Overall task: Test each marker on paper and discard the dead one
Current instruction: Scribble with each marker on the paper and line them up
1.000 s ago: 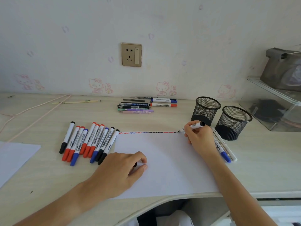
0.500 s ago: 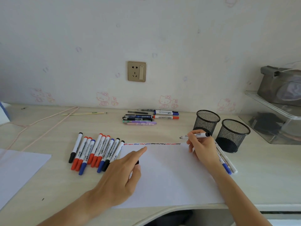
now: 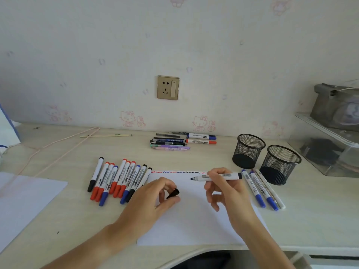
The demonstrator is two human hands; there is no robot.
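Print on the marker [image 3: 217, 176] barrel too small to read

My desk [image 3: 194, 160] is pale wood grain. On it lie my paper [image 3: 194, 226], a row of capped markers [image 3: 118, 179] to its left, three more [image 3: 260, 189] right, two mesh cups [image 3: 266, 158], a pen pile [image 3: 178, 141], a spare sheet [image 3: 23, 199] and a clear bin [image 3: 328, 146].

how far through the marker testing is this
Done: a row of red, blue and black squiggles runs along the paper's top edge. In hand: the right hand holds an uncapped marker, the left hand its black cap. Left: capping it; nothing visibly discarded.
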